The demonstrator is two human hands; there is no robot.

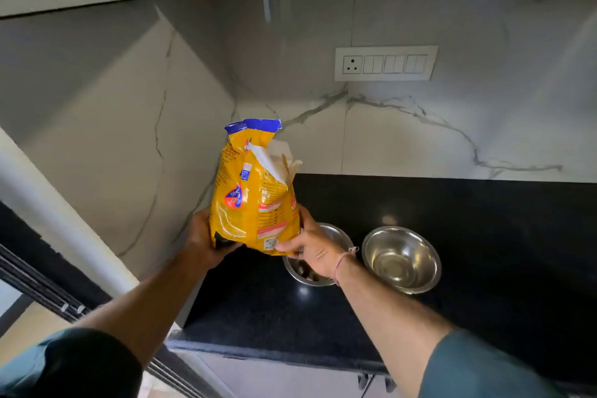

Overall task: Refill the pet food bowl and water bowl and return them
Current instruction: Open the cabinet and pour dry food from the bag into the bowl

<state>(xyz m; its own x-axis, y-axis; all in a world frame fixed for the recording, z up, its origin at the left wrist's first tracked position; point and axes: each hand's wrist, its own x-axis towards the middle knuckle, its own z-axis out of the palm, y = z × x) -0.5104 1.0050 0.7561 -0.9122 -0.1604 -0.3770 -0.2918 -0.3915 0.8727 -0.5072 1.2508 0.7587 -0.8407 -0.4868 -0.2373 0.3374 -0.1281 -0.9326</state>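
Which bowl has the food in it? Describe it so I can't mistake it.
Start at the black counter under the marble wall. Two steel bowls sit side by side; the food bowl is the left one, half hidden behind the right hand holding the yellow bag. Dark bits show inside.

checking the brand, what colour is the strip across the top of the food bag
Blue, on a yellow food bag; head view.

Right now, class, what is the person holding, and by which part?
A yellow bag, upright, gripped near its bottom: left hand on one side, right hand on the other.
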